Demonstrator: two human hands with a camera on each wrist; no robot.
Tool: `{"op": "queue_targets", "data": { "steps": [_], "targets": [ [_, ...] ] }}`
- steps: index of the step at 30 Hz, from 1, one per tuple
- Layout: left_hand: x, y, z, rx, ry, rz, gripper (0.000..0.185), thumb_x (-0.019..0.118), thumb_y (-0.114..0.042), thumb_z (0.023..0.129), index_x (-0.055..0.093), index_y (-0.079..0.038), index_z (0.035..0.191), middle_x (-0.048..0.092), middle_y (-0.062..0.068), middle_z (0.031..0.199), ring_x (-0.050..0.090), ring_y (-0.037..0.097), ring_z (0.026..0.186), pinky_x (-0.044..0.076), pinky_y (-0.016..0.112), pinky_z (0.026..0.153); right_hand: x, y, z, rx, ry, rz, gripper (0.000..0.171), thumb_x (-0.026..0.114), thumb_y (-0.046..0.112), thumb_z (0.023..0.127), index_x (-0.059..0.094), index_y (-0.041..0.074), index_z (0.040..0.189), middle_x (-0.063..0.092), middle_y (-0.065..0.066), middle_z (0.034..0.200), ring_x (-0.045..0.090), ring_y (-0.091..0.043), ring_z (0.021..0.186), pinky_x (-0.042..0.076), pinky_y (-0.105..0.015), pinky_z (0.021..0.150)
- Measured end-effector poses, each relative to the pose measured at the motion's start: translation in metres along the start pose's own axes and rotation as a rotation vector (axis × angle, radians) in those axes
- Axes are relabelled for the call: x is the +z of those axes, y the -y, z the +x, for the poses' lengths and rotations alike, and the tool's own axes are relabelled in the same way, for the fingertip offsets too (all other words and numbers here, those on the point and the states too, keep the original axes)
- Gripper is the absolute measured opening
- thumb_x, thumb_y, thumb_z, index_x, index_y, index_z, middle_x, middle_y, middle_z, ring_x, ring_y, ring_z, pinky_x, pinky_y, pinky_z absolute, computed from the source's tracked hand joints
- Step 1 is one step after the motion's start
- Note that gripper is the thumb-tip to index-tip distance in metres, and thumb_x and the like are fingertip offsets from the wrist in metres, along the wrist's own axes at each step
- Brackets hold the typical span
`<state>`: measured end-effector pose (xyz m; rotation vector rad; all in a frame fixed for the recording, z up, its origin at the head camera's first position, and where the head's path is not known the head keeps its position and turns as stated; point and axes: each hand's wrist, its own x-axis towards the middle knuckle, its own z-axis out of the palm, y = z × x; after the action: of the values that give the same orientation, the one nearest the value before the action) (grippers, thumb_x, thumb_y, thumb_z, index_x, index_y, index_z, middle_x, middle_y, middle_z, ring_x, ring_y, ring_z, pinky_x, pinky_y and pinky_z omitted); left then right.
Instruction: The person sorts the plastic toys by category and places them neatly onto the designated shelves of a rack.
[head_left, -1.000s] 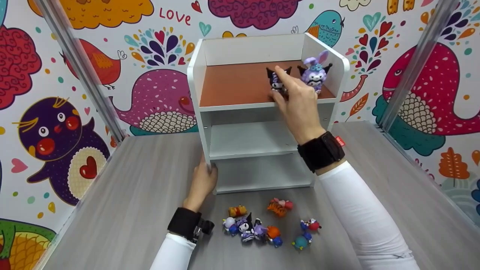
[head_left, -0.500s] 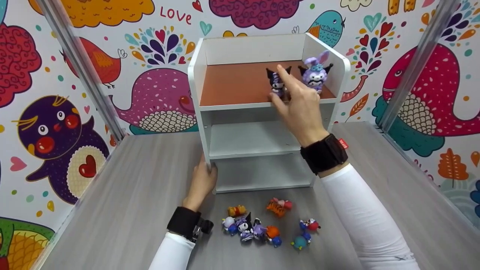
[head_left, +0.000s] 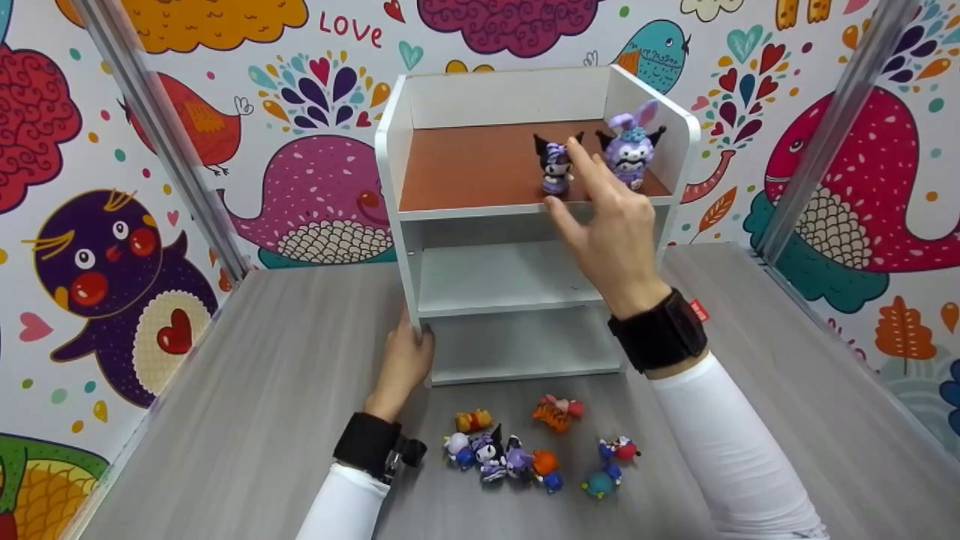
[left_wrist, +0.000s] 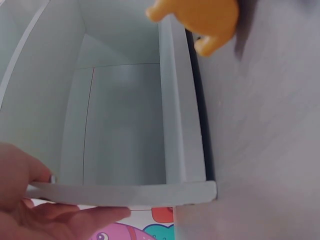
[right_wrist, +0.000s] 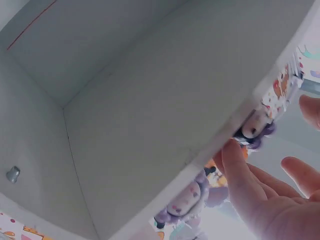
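My left hand (head_left: pixel 409 356) grips the left side panel of a white shelf unit (head_left: pixel 517 307), thumb inside and fingers outside in the left wrist view, where the panel edge (left_wrist: pixel 130 194) shows. On the brown top board, a black-eared figurine with a purple bow (head_left: pixel 556 169) stands upright near the front edge. Close beside it is my right hand (head_left: pixel 611 225), fingers extended and spread, holding nothing; whether a fingertip still touches the figurine I cannot tell. Right of it stands a purple figurine with a rabbit-ear hood (head_left: pixel 628 154), partly behind the hand.
Several small figurines lie on the grey floor before the unit: a yellow bear (head_left: pixel 473 420), an orange tiger (head_left: pixel 555 414), a black-and-purple one (head_left: pixel 491 456), and a teal-headed one (head_left: pixel 600 484). Patterned walls (head_left: pixel 322 202) enclose the space.
My right hand has loosened from the black-eared figurine and drawn back a little down and to the right, uncovering it. The figurine stays standing. My left hand has not moved.
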<state>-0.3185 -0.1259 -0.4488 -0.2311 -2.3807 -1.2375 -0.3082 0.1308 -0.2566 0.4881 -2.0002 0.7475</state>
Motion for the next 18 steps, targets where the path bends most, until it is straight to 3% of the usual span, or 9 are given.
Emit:
{"op": "queue_targets", "data": {
  "steps": [3, 5, 8, 11, 15, 18],
  "targets": [
    [0.000, -0.001, -0.001, -0.005, -0.002, -0.005, 0.061, 0.051, 0.003, 0.093, 0.032, 0.007, 0.151, 0.063, 0.018, 0.067, 0.048, 0.014, 0.053, 0.042, 0.032, 0.052, -0.005, 0.000, -0.007, -0.023, -0.018, -0.005, 0.057, 0.075, 0.021, 0.090, 0.056, 0.007, 0.142, 0.063, -0.015, 0.136, 0.067, -0.035, 0.115, 0.055, -0.043, 0.093],
    [-0.001, -0.002, -0.001, -0.009, 0.002, -0.008, 0.059, 0.050, 0.003, 0.094, 0.033, 0.007, 0.151, 0.064, 0.019, 0.068, 0.048, 0.014, 0.053, 0.042, 0.032, 0.051, -0.010, 0.000, -0.013, -0.026, -0.021, -0.003, 0.057, 0.074, 0.021, 0.091, 0.056, 0.006, 0.142, 0.062, -0.014, 0.138, 0.071, -0.032, 0.094, 0.055, -0.040, 0.094],
    [-0.001, -0.002, 0.000, -0.018, 0.008, -0.006, 0.058, 0.050, 0.002, 0.095, 0.034, 0.006, 0.150, 0.064, 0.019, 0.069, 0.048, 0.014, 0.053, 0.042, 0.032, 0.052, -0.017, 0.002, -0.024, -0.021, -0.036, 0.010, 0.057, 0.074, 0.021, 0.090, 0.056, 0.005, 0.142, 0.062, -0.012, 0.139, 0.060, -0.025, 0.066, 0.055, -0.039, 0.092],
    [-0.002, -0.001, 0.000, -0.023, 0.005, 0.002, 0.055, 0.051, 0.001, 0.095, 0.037, 0.005, 0.148, 0.065, 0.020, 0.073, 0.051, 0.015, 0.055, 0.042, 0.031, 0.053, -0.021, 0.004, -0.037, -0.021, -0.053, 0.024, 0.056, 0.075, 0.021, 0.089, 0.058, 0.005, 0.140, 0.064, -0.012, 0.136, 0.064, -0.024, 0.070, 0.057, -0.039, 0.087],
    [-0.002, 0.000, 0.001, -0.031, 0.000, 0.002, 0.053, 0.051, 0.001, 0.095, 0.039, 0.005, 0.146, 0.064, 0.018, 0.070, 0.050, 0.015, 0.055, 0.041, 0.030, 0.051, -0.021, 0.007, -0.055, -0.035, -0.054, 0.053, 0.052, 0.078, 0.018, 0.087, 0.062, 0.002, 0.134, 0.072, -0.015, 0.122, 0.074, -0.028, 0.091, 0.059, -0.039, 0.083],
    [-0.001, 0.000, 0.001, -0.045, 0.012, -0.008, 0.055, 0.051, 0.000, 0.094, 0.038, 0.004, 0.148, 0.061, 0.014, 0.065, 0.047, 0.013, 0.052, 0.038, 0.029, 0.049, -0.019, 0.008, -0.070, -0.041, -0.029, 0.086, 0.044, 0.079, 0.013, 0.085, 0.067, 0.000, 0.125, 0.075, -0.016, 0.108, 0.074, -0.027, 0.089, 0.059, -0.039, 0.081]
  ]
}}
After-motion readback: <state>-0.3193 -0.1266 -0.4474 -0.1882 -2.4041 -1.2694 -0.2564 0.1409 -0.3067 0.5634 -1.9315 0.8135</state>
